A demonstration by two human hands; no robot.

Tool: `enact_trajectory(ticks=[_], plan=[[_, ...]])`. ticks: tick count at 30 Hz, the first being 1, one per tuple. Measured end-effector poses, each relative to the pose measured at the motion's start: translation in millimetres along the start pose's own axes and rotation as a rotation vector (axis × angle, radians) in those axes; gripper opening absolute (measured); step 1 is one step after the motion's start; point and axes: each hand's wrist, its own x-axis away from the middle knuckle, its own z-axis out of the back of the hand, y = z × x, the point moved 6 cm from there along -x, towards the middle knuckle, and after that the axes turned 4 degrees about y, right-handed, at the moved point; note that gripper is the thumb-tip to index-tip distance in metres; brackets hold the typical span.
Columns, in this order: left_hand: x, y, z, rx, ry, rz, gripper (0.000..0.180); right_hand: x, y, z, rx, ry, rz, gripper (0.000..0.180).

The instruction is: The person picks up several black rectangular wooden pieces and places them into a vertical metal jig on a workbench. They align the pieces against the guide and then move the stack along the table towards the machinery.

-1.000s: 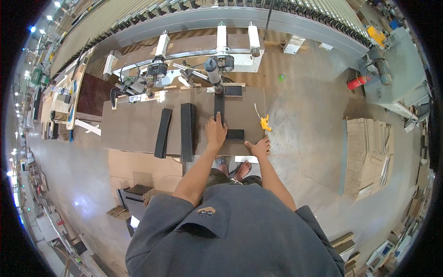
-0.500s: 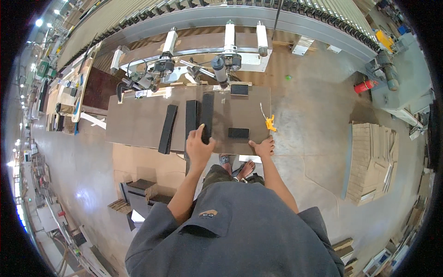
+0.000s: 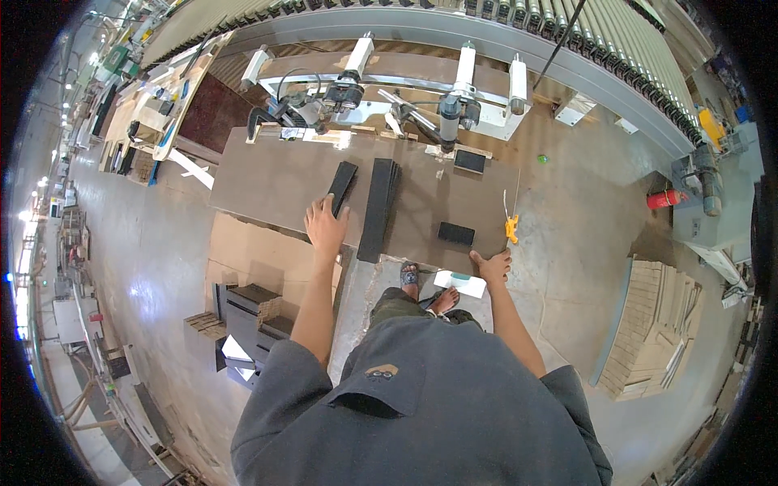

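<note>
From the head camera we look straight down over a person in a grey shirt standing at a brown worktable (image 3: 267,182). Our left hand (image 3: 326,227) lies flat on the tabletop near its front edge, fingers spread and stretched forward, their tips touching the near end of a narrow black strip (image 3: 341,187); the hand presses on it rather than closing around it. That strip lies tilted on the table, running away from us toward the machine. Just to its right sits a stack of black strips (image 3: 378,208), longer and thicker, apart from the hand. Our right hand (image 3: 491,266) rests on the table's front right corner, fingers curled loosely over the edge, holding nothing we can make out. A small black block (image 3: 456,234) lies on the table just left of that hand, and an orange tool (image 3: 511,228) sits at the table's right edge just above it. A second black block (image 3: 470,161) lies farther back, beneath the drilling machine (image 3: 381,93) that spans the table's far side. Below the table, a stack of dark boxes (image 3: 247,320) stands on the floor at our left
</note>
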Motion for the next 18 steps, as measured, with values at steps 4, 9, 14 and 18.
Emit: enact_trajectory(ticks=[4, 9, 14, 18], plan=[[-11.7, -79.9, -49.6, -0.139, -0.233, 0.046, 0.065, 9.5, -16.2, -1.7, -0.013, -0.041, 0.045, 0.154], [-24.3, -74.1, -59.1, -0.143, -0.346, 0.070, 0.069, 3.8, -4.1, 2.3, -0.021, 0.002, 0.017, 0.150], [-33.6, -81.3, -12.0, 0.039, -0.102, 0.044, 0.071, 9.0, -16.7, -5.4, -0.050, -0.002, 0.044, 0.149], [-17.2, 17.5, 43.7, 0.321, 0.037, 0.088, 0.064, 0.5, 1.3, -2.1, -0.049, 0.029, 0.014, 0.147]])
